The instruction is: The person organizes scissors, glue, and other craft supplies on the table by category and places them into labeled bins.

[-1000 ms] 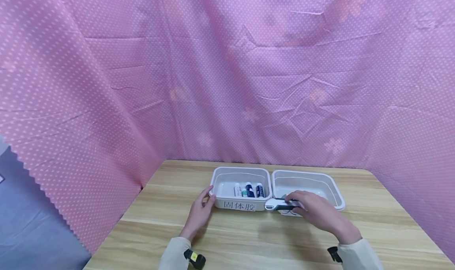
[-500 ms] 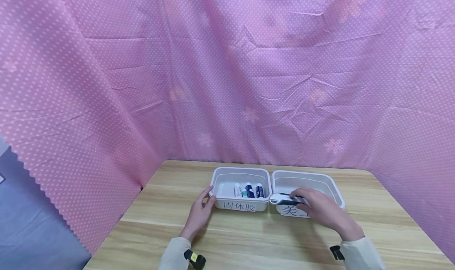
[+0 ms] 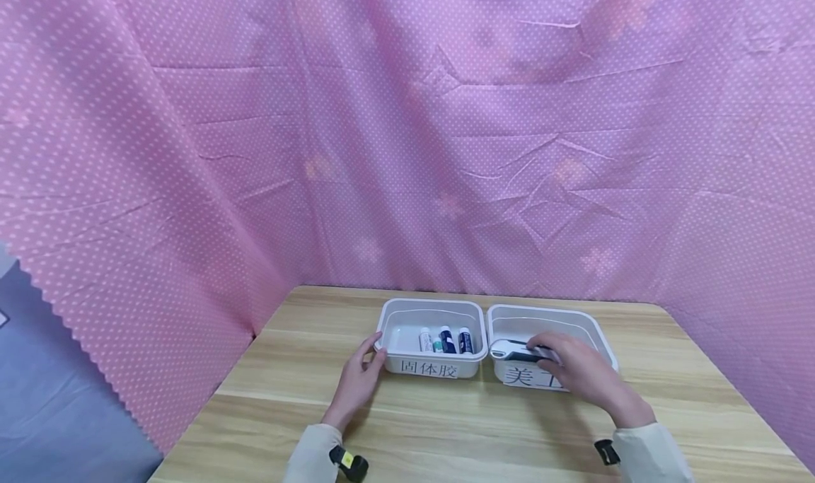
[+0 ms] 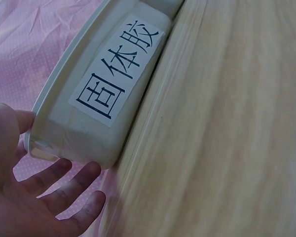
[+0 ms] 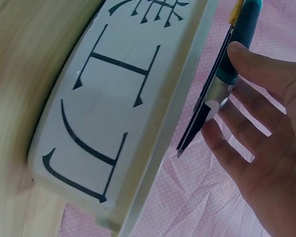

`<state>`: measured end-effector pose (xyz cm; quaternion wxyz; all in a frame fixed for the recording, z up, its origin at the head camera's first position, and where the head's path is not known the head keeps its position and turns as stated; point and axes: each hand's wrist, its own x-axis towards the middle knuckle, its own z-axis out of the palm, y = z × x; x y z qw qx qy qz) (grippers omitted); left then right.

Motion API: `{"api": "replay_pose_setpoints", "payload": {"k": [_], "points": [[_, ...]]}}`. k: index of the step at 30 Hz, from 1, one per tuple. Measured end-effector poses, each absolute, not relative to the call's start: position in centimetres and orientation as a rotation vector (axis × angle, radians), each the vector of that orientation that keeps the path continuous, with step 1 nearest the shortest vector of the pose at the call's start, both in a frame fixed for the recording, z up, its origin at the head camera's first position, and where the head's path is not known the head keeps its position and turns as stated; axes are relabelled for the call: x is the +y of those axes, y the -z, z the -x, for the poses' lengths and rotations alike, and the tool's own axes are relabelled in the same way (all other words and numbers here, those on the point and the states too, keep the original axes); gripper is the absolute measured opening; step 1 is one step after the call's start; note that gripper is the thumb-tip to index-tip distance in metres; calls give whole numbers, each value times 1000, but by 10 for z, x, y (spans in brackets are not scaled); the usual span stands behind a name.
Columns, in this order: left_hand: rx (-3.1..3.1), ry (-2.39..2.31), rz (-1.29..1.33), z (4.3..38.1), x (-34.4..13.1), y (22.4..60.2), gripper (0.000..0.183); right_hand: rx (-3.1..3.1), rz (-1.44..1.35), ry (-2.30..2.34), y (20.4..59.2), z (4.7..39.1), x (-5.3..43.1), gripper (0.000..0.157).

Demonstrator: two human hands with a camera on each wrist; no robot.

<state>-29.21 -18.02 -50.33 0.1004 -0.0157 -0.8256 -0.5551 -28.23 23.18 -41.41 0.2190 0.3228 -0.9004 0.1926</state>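
Over the near rim of the right plastic bin [image 3: 601, 341], my right hand [image 3: 576, 370] holds a utility knife [image 3: 509, 351] with a white and dark body. The right wrist view shows thumb and fingers around its dark teal handle [image 5: 241, 34], with the metal tip pointing down beside the rim. A small yellow part shows near its upper end. My left hand [image 3: 358, 382] touches the near left corner of the left plastic bin [image 3: 397, 364]; in the left wrist view its fingers [image 4: 71, 190] are spread and fairly straight. Several glue sticks [image 3: 448, 340] lie in that bin.
Both bins stand side by side on a wooden table [image 3: 420, 426], each with a paper label [image 3: 428, 368] on its front. A pink dotted curtain [image 3: 446, 150] hangs behind and around the table. The floor of the right bin is partly hidden by my hand.
My right hand has moved to the right with the utility knife, from the gap between the bins to over the right bin's front rim. My left hand has stayed still.
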Motion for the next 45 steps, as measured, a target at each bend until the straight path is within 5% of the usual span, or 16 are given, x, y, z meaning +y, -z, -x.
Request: {"api": "replay_pose_setpoints", "payload": {"k": [45], "points": [[-2417,1620,64,293,-180,507,52,-2526,-787,-578,435,296,257,27]]}}
